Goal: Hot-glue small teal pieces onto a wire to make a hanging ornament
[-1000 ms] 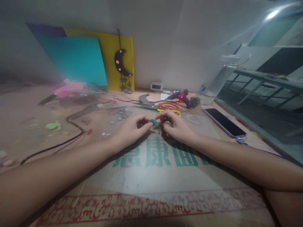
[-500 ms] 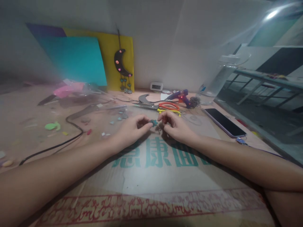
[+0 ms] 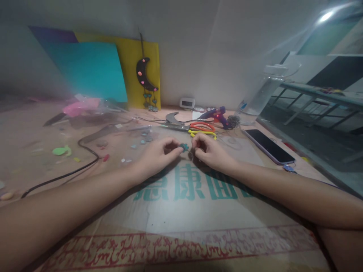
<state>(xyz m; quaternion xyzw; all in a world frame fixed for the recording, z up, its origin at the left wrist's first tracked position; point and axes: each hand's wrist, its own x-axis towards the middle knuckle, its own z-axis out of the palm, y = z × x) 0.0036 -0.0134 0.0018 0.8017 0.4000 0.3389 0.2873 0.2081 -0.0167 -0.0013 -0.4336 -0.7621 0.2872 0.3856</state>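
Observation:
Between thumb and forefinger, my left hand [image 3: 163, 151] pinches a small teal flower-shaped piece [image 3: 184, 147]. A short gap to its right separates it from my right hand [image 3: 210, 151], whose thumb and fingers are drawn together. Whatever those fingers hold, if anything, is too small to make out. Both hands are low over a cardboard sheet [image 3: 181, 215] printed with green characters and a red border. Just behind them lie scissors [image 3: 202, 128] with red and yellow handles. Small grey-blue pieces [image 3: 143, 141] are scattered beyond my left hand.
At the back, a dark crescent ornament [image 3: 144, 75] hangs before a yellow board [image 3: 127, 53]. A grey crescent [image 3: 172, 118], a purple glue gun [image 3: 217, 115] and a timer [image 3: 187, 102] lie behind the scissors. Rightward are a clear bottle [image 3: 256, 98] and a phone [image 3: 269, 146]. A black cable [image 3: 65, 174] crosses the left.
My right fingertips have drawn slightly to the right, away from the teal piece, and closed together. My left hand keeps its pinch in nearly the same place.

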